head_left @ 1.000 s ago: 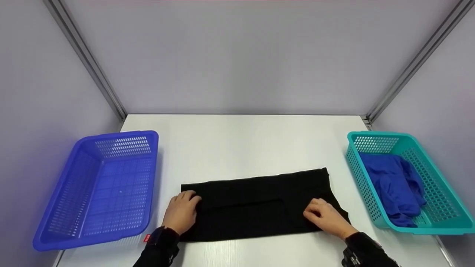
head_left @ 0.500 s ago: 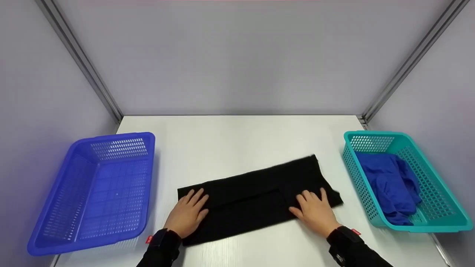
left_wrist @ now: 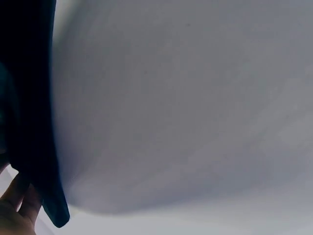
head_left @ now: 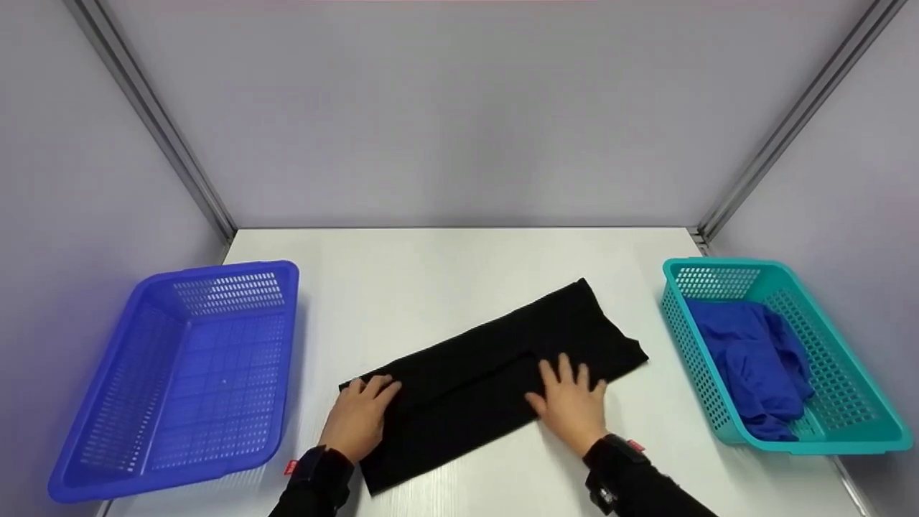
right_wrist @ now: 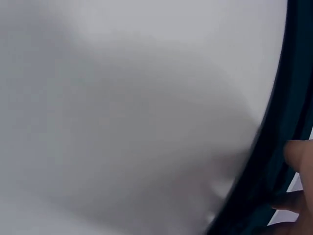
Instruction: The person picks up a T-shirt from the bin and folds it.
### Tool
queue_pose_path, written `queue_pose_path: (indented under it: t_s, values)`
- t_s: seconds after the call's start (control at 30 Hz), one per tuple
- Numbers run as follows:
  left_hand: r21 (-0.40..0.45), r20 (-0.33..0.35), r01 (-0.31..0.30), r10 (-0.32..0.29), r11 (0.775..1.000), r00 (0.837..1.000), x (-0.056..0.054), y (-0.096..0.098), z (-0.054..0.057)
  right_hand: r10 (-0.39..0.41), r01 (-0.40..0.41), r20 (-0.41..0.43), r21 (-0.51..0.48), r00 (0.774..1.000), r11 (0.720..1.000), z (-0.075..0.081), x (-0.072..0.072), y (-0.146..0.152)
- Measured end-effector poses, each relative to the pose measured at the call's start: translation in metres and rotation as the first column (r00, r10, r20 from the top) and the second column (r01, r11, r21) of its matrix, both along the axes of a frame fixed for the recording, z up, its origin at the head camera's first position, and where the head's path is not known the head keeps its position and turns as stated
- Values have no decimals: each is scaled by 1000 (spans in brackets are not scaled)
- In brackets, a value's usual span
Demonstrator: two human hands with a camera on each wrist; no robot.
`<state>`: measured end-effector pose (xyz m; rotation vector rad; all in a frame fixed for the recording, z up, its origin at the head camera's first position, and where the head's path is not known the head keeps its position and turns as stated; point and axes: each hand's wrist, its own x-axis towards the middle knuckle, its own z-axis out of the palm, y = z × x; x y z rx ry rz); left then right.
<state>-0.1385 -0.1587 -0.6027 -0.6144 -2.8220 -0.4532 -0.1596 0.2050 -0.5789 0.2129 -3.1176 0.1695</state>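
Observation:
A folded black garment (head_left: pixel 459 409) lies slantwise on the white table, its right end angled toward the back. Over its left end rests my left hand (head_left: pixel 357 418), fingertips on the cloth near the corner. My right hand (head_left: pixel 571 409) touches the garment's near edge right of the middle, fingers spread over the cloth. In the left wrist view the garment (left_wrist: pixel 29 98) fills the left side, with the left hand's fingers (left_wrist: pixel 30 201) at its lower end. The right wrist view shows the garment (right_wrist: pixel 276 137) along the right side, with the right hand (right_wrist: pixel 304 161) beside it.
On the left stands a blue plastic basket (head_left: pixel 287 345) with bare floor. A teal basket (head_left: pixel 836 345) at the right holds a crumpled blue cloth (head_left: pixel 750 366). Grey panels (head_left: pixel 459 115) close off the back and sides of the white table (head_left: pixel 445 287).
The garment has turned, its right end swinging toward the back and its left end toward the front. My right hand has moved left, its bent fingers now spread.

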Motion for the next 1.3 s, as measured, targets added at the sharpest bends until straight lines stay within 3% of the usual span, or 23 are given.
queue_pose_path:
  t_s: [0.13, 0.27, 0.47, 0.63, 0.77, 1.0, 1.1, 1.17, 1.2, 1.27, 1.3]
  values:
    - [-10, 26, 34, -34, 999, 999, 0, -3, 0, 34, -34, 81, -2, 996, 999, -6, 3, -13]
    - [-2, 66, 76, -76, 997, 995, 0, -5, -1, 81, -76, 140, -36, 987, 996, -6, -4, -13]
    - [-3, 55, 144, -144, 990, 988, -2, -3, -9, 182, -148, 282, -138, 942, 979, 10, -24, -13]
    - [5, 39, 221, -221, 975, 974, -1, 10, -12, 291, -244, 316, -178, 903, 953, 9, -34, -14]
    - [-30, 24, 273, -272, 962, 962, 0, 23, -11, 434, -393, 286, -190, 855, 900, 4, -38, -18]
    - [-109, 54, 357, -353, 928, 934, 1, 43, -8, 687, -677, 211, -127, 695, 725, 3, -44, -28]
    - [-95, 55, 392, -388, 915, 920, 1, 51, -10, 735, -741, 182, -41, 653, 670, 1, -47, -31]
    - [-94, 39, 406, -404, 909, 914, 2, 56, -12, 738, -750, 137, 60, 660, 659, -2, -49, -32]
    - [-98, 24, 408, -407, 908, 913, 2, 59, -14, 730, -738, 106, 121, 675, 664, -4, -49, -33]
    - [-117, -7, 402, -406, 908, 914, 3, 65, -16, 684, -668, 32, 252, 729, 700, -8, -50, -34]
    - [-130, -27, 397, -403, 909, 915, 3, 68, -17, 639, -606, -8, 305, 769, 734, -10, -51, -35]
